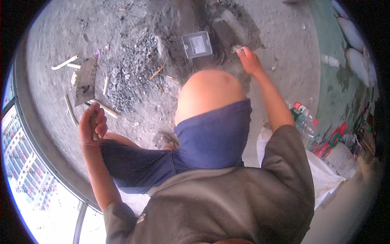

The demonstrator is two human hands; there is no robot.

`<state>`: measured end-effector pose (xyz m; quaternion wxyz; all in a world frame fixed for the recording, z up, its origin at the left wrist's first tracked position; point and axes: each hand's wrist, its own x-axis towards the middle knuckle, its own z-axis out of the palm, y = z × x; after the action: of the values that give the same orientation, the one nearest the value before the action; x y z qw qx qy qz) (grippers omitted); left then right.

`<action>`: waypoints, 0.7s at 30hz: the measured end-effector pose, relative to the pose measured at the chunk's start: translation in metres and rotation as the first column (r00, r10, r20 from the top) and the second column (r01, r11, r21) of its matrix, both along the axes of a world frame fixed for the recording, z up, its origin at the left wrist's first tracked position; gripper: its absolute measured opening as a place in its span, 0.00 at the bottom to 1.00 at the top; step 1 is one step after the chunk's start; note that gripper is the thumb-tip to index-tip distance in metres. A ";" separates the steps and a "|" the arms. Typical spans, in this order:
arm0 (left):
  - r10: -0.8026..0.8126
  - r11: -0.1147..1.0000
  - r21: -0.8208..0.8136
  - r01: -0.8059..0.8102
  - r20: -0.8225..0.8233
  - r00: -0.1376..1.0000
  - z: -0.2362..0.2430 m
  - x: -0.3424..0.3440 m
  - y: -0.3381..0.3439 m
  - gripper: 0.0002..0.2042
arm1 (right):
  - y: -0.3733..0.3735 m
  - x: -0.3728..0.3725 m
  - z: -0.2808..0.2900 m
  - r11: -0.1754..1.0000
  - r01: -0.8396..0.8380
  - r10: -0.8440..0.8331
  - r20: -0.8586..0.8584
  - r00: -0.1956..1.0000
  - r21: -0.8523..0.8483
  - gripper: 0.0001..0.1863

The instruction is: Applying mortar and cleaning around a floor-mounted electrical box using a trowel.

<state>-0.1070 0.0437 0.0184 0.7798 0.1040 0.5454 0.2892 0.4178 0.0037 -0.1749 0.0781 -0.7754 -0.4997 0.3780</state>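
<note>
My left hand point(93, 124) is closed round the handle of a trowel, whose dirty rectangular blade point(86, 79) is held upward at the left. My right hand point(248, 60) reaches beyond my bent knee to a dark, damp patch of grey mix point(233, 34). Its fingers are pinched on a small pale thing at the edge of that patch, too small to name. Just left of that hand, a clear plastic container point(197, 44) with a white label lies on dark material, apart from my fingers.
Grey crumbly debris point(126, 73) and scattered short white tubes point(65, 62) cover the floor at left, beside a curved window edge point(44, 148). At right are plastic bottles point(304, 126), red and green round items point(334, 138) and a white sack point(323, 175) beside a greenish panel point(333, 97).
</note>
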 end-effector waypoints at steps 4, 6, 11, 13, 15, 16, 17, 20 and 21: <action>-0.006 1.000 0.017 0.005 0.054 0.999 0.000 0.003 0.003 0.09 | -0.004 -0.005 -0.028 0.990 -0.103 0.096 0.074 0.993 0.099 0.23; -0.014 1.000 0.000 0.014 -0.005 1.000 0.002 0.007 0.003 0.10 | -0.004 -0.004 -0.031 0.987 -0.116 0.104 0.100 0.989 0.115 0.23; 0.007 1.000 0.018 -0.007 0.011 1.000 0.000 0.002 0.001 0.10 | -0.007 0.022 -0.014 0.988 -0.092 0.085 0.062 0.994 0.125 0.23; 0.022 1.000 0.017 -0.022 0.007 1.000 -0.001 0.004 0.002 0.10 | 0.000 0.017 -0.018 0.974 -0.123 0.114 0.054 0.992 0.189 0.22; -0.010 0.999 0.037 0.008 0.040 0.999 -0.002 0.004 0.003 0.10 | 0.016 0.012 -0.022 0.955 -0.153 0.146 0.045 0.988 0.253 0.22; -0.010 0.999 0.035 0.008 0.037 0.999 -0.002 0.006 0.003 0.10 | 0.027 0.010 -0.022 0.963 -0.175 0.170 0.041 0.985 0.203 0.22; -0.013 1.000 0.028 0.012 0.040 0.999 -0.003 0.008 0.003 0.09 | 0.039 0.011 -0.021 0.968 -0.197 0.193 0.036 0.980 0.153 0.22; -0.028 0.999 0.019 0.028 0.010 1.000 0.000 0.009 0.004 0.09 | 0.076 0.027 -0.010 0.954 -0.288 0.284 0.060 0.957 0.084 0.26; -0.040 0.999 0.017 0.041 -0.021 0.999 -0.001 0.011 0.005 0.09 | 0.087 0.032 -0.010 0.947 -0.321 0.316 0.120 0.941 0.028 0.28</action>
<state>-0.0964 0.0488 0.0174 0.7789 0.1249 0.5486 0.2771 0.4502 0.0905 -0.1845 0.0057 -0.7026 -0.6310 0.3289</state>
